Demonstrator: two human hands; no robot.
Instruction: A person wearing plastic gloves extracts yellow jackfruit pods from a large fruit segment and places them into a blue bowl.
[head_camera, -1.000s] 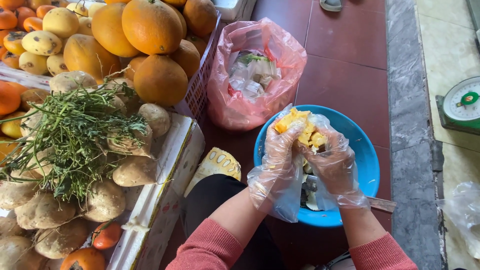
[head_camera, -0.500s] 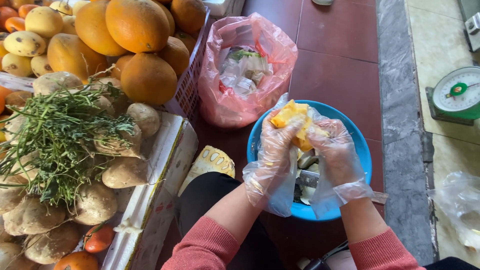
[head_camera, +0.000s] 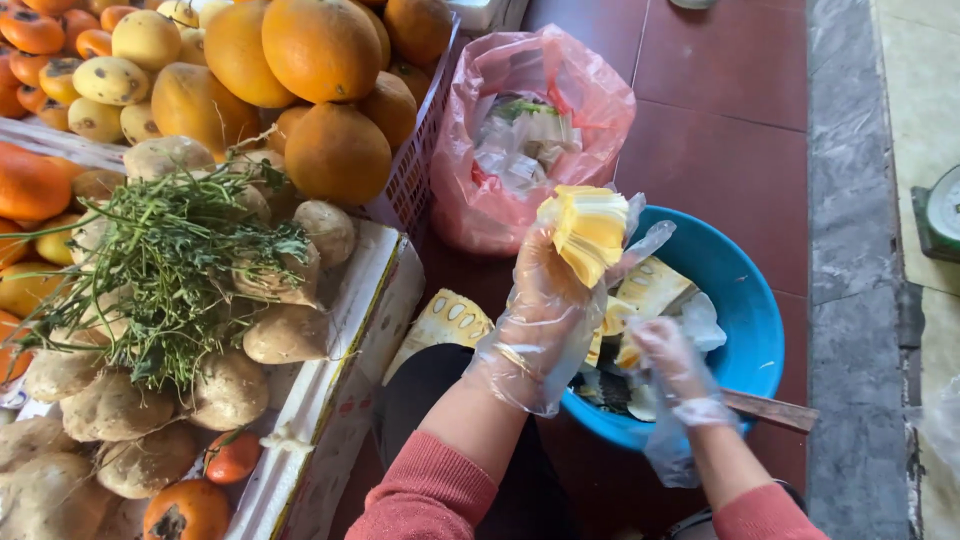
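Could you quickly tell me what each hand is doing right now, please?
Left hand: gloved, closed on a yellow fruit piece, raised above the blue bowl.
Right hand: gloved, down in the bowl among fruit pieces; grip cannot be told.

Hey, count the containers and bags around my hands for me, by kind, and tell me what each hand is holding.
Blue basin: 1
Pink plastic bag: 1
Red plastic basket: 1
White box: 1
Total: 4
Left hand: holds 1 yellow fruit piece
Right hand: down in the basin; what it holds cannot be told
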